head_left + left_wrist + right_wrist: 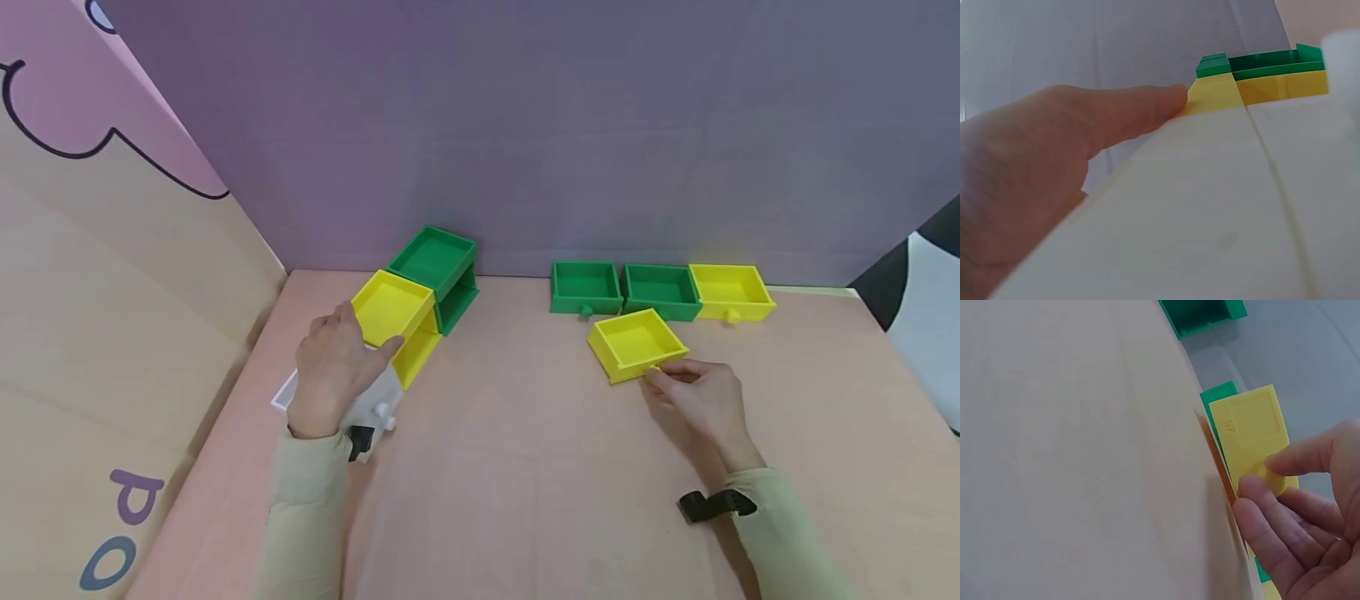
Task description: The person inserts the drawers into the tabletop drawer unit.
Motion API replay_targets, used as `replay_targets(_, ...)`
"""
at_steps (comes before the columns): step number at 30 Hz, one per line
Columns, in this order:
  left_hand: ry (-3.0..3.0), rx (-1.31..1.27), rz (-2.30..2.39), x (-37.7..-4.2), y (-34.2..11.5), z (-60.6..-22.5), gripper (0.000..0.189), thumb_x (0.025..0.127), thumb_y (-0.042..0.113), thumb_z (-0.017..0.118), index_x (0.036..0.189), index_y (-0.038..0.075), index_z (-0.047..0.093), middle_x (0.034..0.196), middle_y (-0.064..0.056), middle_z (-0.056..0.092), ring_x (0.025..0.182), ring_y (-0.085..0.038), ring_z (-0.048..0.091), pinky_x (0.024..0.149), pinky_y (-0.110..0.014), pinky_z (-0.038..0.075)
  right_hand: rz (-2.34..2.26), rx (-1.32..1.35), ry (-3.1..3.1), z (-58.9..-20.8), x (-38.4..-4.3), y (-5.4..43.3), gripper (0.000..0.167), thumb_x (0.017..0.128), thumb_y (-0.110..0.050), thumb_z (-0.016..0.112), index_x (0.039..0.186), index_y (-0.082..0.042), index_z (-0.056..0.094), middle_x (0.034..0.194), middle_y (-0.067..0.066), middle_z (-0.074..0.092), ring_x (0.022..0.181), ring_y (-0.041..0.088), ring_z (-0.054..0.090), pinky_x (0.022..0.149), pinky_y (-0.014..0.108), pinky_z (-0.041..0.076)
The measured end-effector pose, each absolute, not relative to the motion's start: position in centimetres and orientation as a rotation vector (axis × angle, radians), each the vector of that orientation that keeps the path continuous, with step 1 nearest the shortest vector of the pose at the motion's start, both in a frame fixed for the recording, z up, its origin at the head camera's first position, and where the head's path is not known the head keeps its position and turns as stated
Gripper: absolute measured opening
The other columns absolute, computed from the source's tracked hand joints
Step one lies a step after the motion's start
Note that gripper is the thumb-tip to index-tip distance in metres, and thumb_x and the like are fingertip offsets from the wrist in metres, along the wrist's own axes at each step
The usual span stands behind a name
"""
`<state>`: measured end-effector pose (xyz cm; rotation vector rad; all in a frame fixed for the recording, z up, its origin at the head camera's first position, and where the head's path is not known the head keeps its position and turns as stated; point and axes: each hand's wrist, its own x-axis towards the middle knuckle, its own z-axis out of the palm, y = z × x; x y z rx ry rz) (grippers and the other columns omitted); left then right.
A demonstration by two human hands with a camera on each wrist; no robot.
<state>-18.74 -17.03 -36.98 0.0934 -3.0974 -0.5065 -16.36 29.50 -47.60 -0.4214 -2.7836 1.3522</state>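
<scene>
A row of joined drawer housings stands at the left. It has a green section point(433, 257), a yellow section point(393, 304) and a white section point(378, 400) with white knobs. My left hand point(333, 371) grips across this row, its thumb at the yellow section's front edge; its other fingertips are hidden. In the left wrist view the thumb point(1129, 115) lies straight against the yellow part. The openings under the green and yellow tops show no drawer. My right hand point(705, 400) pinches the knob of a yellow drawer point(637, 340), slightly tilted.
Along the back wall stand two green drawers point(585, 283) and another yellow drawer point(731, 287), knobs facing me. A grey cloth wall point(525, 133) rises behind the pink table surface point(510, 467). A printed panel point(97, 333) closes off the left side.
</scene>
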Motion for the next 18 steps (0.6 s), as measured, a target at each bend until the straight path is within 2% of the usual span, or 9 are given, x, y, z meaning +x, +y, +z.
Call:
replay_targets(7, -3.105, 0.107, -0.503, -18.7, -16.9, -37.1, 0.080, 0.095, 0.054, 0.070, 0.139, -0.009, 0.047, 0.120, -0.026, 0.065, 0.118, -0.043, 0.060, 0.095, -0.058, 0.055, 1.365, -0.440, -2.768, -47.5, -16.1, 29.1, 0.055, 0.100, -0.041, 0.074, 0.130, 0.005, 0.072, 0.112, 0.023, 0.079, 0.073, 0.006, 0.075, 0.065, 0.018, 0.059)
replay_targets(14, -3.099, 0.095, -0.497, -18.7, -16.9, -37.1, 0.079, 0.095, 0.054, 0.070, 0.137, -0.009, 0.049, 0.119, -0.025, 0.066, 0.118, -0.043, 0.060, 0.095, -0.058, 0.055, 1.326, -0.392, -2.748, -47.4, -15.7, 28.8, 0.054, 0.100, -0.042, 0.073, 0.126, 0.005, 0.074, 0.108, 0.023, 0.080, 0.071, 0.001, 0.073, 0.065, 0.018, 0.058)
replay_targets(18, -3.091, 0.103, -0.495, -18.8, -17.0, -37.1, 0.078, 0.095, 0.054, 0.071, 0.136, -0.009, 0.050, 0.119, -0.026, 0.066, 0.118, -0.043, 0.060, 0.094, -0.058, 0.055, 1.259, -0.376, -2.759, -46.9, -15.7, 28.4, 0.051, 0.099, -0.042, 0.074, 0.124, 0.003, 0.076, 0.107, 0.020, 0.081, 0.084, 0.008, 0.070, 0.067, 0.014, 0.054)
